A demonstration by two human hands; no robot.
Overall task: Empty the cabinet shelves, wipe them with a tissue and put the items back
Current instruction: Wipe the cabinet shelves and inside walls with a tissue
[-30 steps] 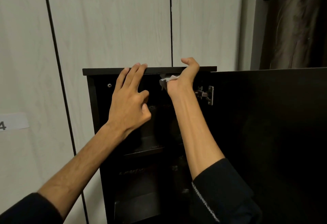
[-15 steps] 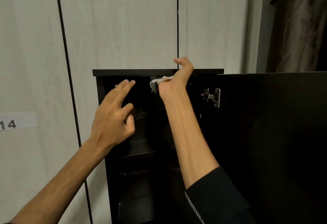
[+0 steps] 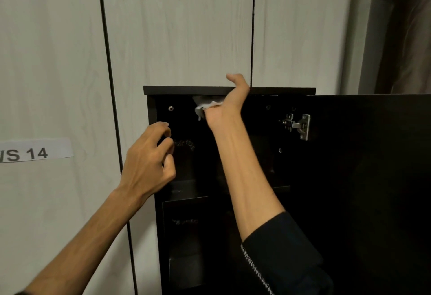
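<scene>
Fingers of my right hand [image 3: 221,112] bunch the tissue [image 3: 205,105] up against the underside of the cabinet [image 3: 229,90] top, thumb hooked over its edge; my left hand [image 3: 149,159], loosely curled and empty, hangs lower left beside the near frame.

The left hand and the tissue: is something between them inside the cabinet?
In the head view, only the dark cabinet interior separates the left hand from the tissue, which the right hand holds.

Pale wood-grain wall panels [image 3: 175,26], paper label "WS 14" [image 3: 35,152], brown curtain [image 3: 405,38]
</scene>
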